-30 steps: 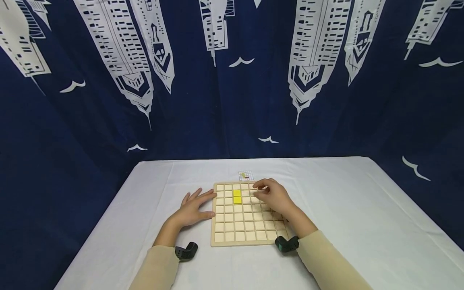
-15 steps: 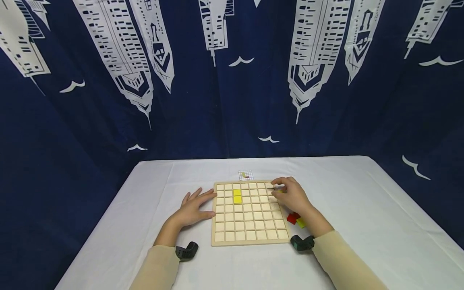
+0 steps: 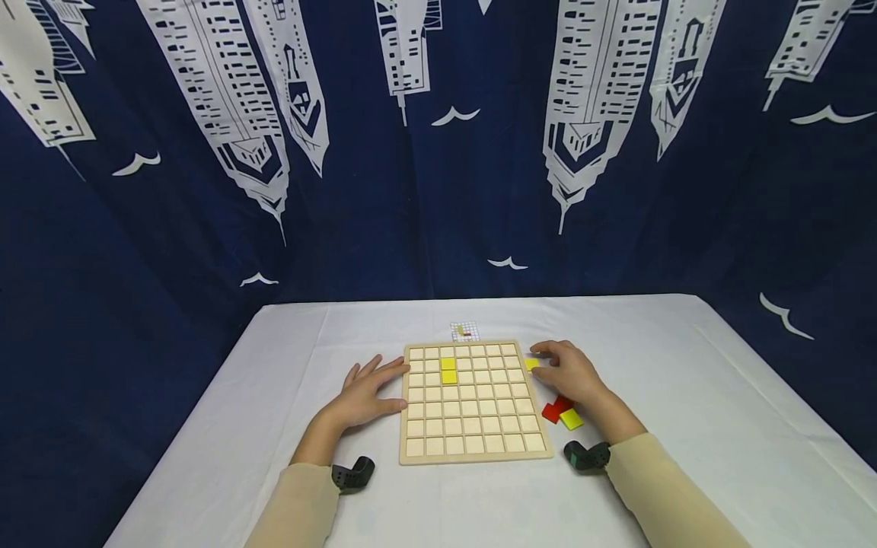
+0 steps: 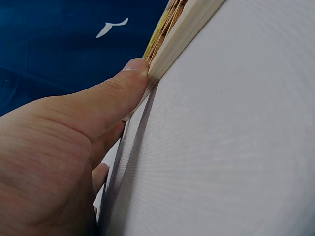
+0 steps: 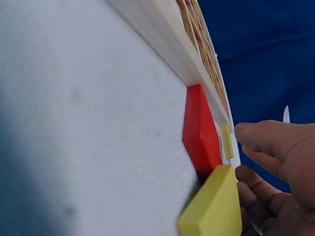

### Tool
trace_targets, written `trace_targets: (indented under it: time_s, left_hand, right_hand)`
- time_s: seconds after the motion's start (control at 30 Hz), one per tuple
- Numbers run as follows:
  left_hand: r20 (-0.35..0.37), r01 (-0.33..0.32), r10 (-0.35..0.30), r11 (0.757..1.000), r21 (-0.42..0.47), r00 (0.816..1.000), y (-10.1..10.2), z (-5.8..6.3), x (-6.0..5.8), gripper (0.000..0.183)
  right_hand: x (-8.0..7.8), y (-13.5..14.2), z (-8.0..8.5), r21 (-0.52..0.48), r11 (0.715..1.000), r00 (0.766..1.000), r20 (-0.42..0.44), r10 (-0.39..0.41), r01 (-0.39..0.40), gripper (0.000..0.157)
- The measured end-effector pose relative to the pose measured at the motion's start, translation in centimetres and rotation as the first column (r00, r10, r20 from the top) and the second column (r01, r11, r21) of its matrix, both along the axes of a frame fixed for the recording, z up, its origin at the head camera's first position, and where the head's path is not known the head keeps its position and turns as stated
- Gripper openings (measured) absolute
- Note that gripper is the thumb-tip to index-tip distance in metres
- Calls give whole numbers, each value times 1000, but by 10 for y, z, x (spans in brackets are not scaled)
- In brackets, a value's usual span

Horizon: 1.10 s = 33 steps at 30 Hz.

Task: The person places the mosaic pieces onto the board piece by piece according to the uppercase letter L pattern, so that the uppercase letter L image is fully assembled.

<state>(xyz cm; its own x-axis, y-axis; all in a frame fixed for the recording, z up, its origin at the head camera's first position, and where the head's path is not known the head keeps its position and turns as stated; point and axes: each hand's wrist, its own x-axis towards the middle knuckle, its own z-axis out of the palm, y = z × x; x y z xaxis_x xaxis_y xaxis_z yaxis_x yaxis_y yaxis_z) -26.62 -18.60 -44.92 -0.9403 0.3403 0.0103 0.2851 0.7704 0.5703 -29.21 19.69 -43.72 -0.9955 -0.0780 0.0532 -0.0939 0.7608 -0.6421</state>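
Observation:
A square wooden grid board point(image 3: 473, 460) lies on the table with two yellow tiles point(image 3: 448, 371) set in its cells, one above the other. My left hand point(image 3: 363, 399) rests at the board's left edge, fingers spread; in the left wrist view the thumb point(image 4: 113, 96) touches the frame. Off the board's right side, my right hand point(image 3: 572, 373) hovers around a loose yellow tile point(image 3: 530, 364), thumb and index finger parted. Nearer me lie red tiles point(image 3: 551, 412) and another yellow tile point(image 3: 572, 419), which the right wrist view shows beneath the hand.
A small printed grid card point(image 3: 465, 332) lies just beyond the board's far edge. White cloth point(image 3: 685, 380) covers the table, and a dark blue patterned curtain point(image 3: 438, 213) hangs behind it. Black wrist cameras point(image 3: 352, 476) sit on both wrists.
My right hand has moved right, from over the board's upper right to beside it, uncovering the loose tiles there. My left hand and the two set yellow tiles have stayed in place.

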Motion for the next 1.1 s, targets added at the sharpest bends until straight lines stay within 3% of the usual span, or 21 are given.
trace_targets:
  time_s: [0.47,1.1]
  left_hand:
    - [1,-2,2,1000,2,1000,-1,0,1,68]
    - [-5,2,-2,1000,-10,1000,0,-1,0,68]
  right_hand:
    - [-1,0,-3,62,998,999,-40,-3,5,28]
    - [3,-1,-1,82,996,999,-42,-29,32,24]
